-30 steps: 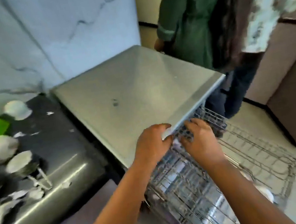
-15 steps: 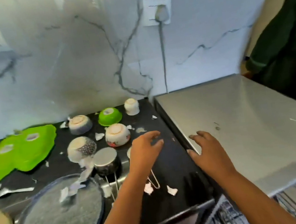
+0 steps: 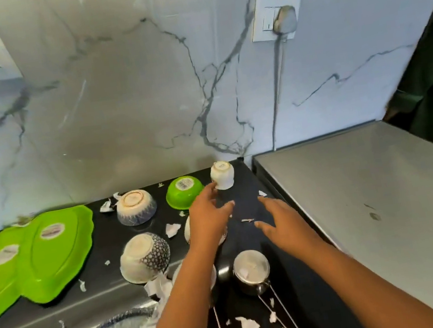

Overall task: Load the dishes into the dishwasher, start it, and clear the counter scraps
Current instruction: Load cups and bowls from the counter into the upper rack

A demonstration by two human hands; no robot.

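Head view: nothing held, and most of the job looks undone.
Your left hand (image 3: 210, 223) spreads its fingers just beside the upturned white cup (image 3: 222, 175); your right hand (image 3: 281, 224) hovers open nearby. The green bowl (image 3: 184, 193), patterned bowl (image 3: 136, 207), green trays (image 3: 34, 256) and paper scraps (image 3: 246, 325) lie on the counter (image 3: 247, 201) beside the dishwasher (image 3: 370, 196).

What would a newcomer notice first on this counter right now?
Two bare arms stretch over the black counter: the left hand is close to an upturned white cup at the back, and the right hand is open beside it. Bright green trays lie upside down at far left. Torn white scraps litter the counter among overturned bowls.
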